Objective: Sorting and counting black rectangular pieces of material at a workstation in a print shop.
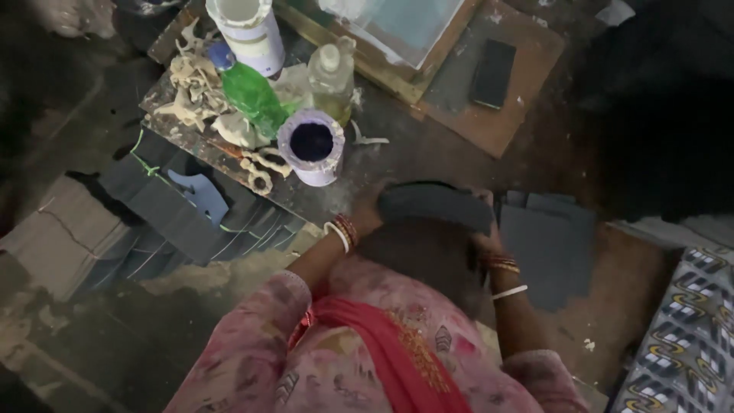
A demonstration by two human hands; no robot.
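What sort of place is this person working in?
Probably a small home craft workshop on the floor. Both hands, left hand and right hand, hold a dark sheet piece; more cut dark sheets lie nearby, beside an open tub and green bottle.

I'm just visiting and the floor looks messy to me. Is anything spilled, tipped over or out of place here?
Yes. The green bottle lies tilted on the board instead of standing, beside heaps of pale crumpled scraps. White specks dot the floor. Both hands, the left hand and right hand, grip a dark curved piece; nothing liquid looks spilled.
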